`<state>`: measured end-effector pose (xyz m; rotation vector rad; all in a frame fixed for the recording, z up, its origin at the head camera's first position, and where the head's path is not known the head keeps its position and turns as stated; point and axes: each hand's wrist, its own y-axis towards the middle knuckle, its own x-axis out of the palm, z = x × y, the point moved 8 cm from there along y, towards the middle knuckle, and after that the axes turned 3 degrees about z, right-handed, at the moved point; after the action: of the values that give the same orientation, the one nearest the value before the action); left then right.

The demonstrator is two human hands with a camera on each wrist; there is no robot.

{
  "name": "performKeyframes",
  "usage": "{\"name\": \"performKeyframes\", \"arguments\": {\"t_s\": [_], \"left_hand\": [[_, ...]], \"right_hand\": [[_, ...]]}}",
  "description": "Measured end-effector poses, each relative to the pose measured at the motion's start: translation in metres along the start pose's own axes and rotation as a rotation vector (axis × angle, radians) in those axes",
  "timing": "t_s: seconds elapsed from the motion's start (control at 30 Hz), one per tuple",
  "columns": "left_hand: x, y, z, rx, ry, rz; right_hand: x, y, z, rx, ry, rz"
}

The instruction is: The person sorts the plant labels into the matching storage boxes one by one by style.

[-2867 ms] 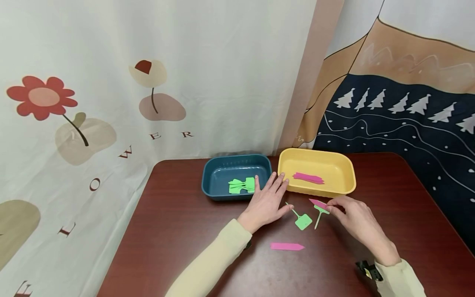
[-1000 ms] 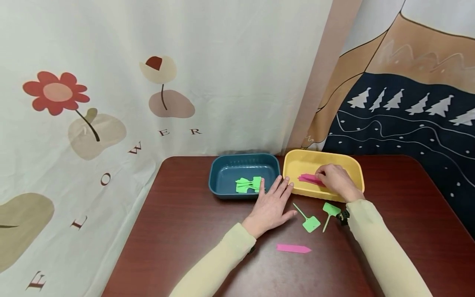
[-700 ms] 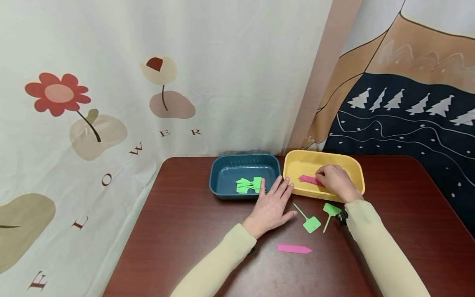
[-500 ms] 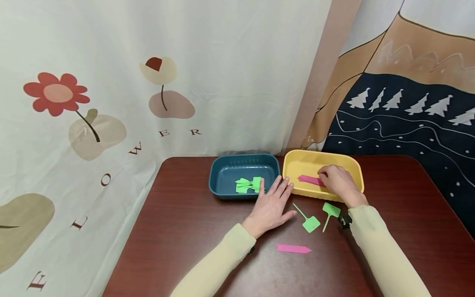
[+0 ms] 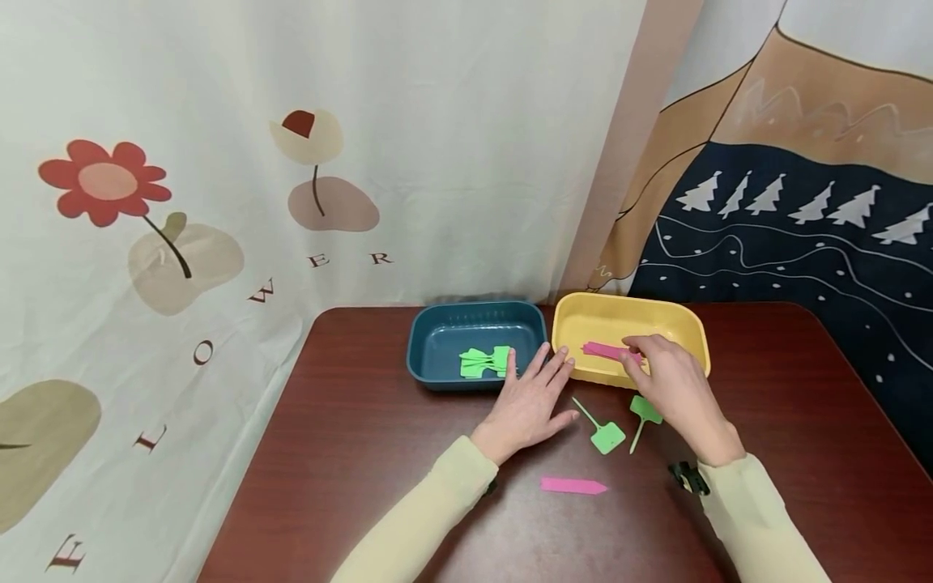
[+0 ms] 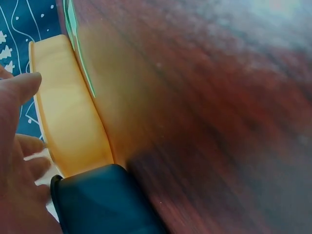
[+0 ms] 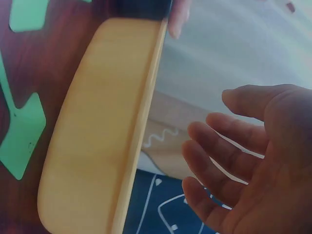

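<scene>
My right hand (image 5: 681,397) hovers over the front rim of the yellow tray (image 5: 572,324). In the right wrist view its thumb and fingers (image 7: 234,131) are apart with nothing between them. Inside that tray lies a stack of pink pointed plant labels (image 5: 602,350), partly hidden by the right fingertips. My left hand (image 5: 521,409) is spread, its fingers reaching the front rims where the two trays meet. The dark teal tray (image 5: 440,328) holds several green T-shaped plant labels (image 5: 477,363), overlapped at one edge by the left index finger.
Two green T-shaped plant labels, one (image 5: 608,438) beside the left thumb and another (image 5: 645,410) below the right hand, lie before the yellow tray. Nearer the front is one pink label (image 5: 573,486) on the brown table (image 5: 350,389). A printed curtain (image 5: 452,162) hangs behind.
The right hand first carried a pink label from the table into the yellow tray. It has since released it on the stack and drawn back toward the front rim. The left hand stays put.
</scene>
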<state>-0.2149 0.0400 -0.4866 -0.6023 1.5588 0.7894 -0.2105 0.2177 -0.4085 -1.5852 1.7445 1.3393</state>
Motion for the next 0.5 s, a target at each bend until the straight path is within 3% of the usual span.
{"name": "performKeyframes", "arguments": {"t_s": [0.27,0.5], "left_hand": [[-0.011,-0.011,-0.007,0.004,-0.041,0.040],[-0.022,-0.028,-0.023,-0.053,-0.114,0.060]], "right_hand": [[-0.003,-0.032,-0.017,-0.055,-0.021,0.025],[0.009,-0.052,-0.028,-0.084,-0.016,-0.034]]}}
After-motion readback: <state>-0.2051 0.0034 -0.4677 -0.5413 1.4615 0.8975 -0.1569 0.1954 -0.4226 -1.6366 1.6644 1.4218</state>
